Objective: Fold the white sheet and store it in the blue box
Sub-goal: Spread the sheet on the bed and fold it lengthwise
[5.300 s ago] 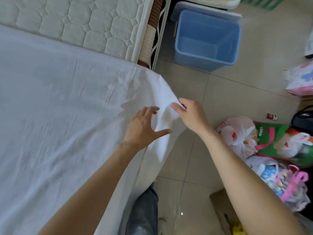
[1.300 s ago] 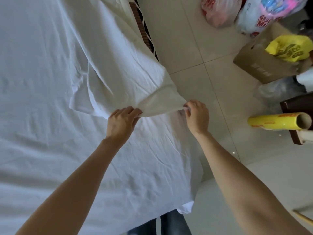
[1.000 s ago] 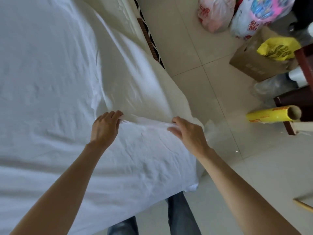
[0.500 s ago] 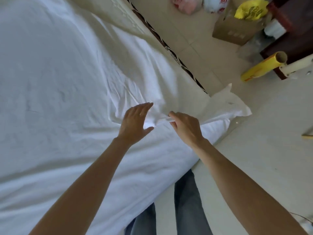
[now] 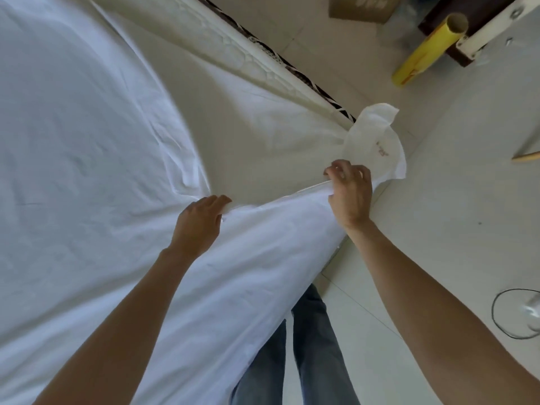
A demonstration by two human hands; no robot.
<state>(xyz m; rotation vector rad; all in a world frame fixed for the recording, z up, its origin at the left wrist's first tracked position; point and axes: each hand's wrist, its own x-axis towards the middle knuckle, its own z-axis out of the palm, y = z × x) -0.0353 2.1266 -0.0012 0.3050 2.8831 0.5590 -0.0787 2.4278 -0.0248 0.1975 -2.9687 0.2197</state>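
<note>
White sheet [image 5: 96, 159] spreads over the bed, filling frame left. My right hand [image 5: 349, 190] is closed on its bunched edge at centre right; left hand [image 5: 198, 223] pinches the same hem. Risk: slack corner slides floorward, skewing my fold.

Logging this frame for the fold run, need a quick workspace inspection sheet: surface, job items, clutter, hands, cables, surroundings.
Surface: mattress, quilted edge bare at the top, the rest covered.
Job's things: white sheet spread and wrinkled, one corner pulled off the bed edge; blue box not in view.
Clutter: yellow roll, cardboard box, wooden stick.
Hands: left hand pinches the sheet edge; right hand grips it near the corner.
Cables: black loop on the floor.
Surroundings: tiled floor.
</note>
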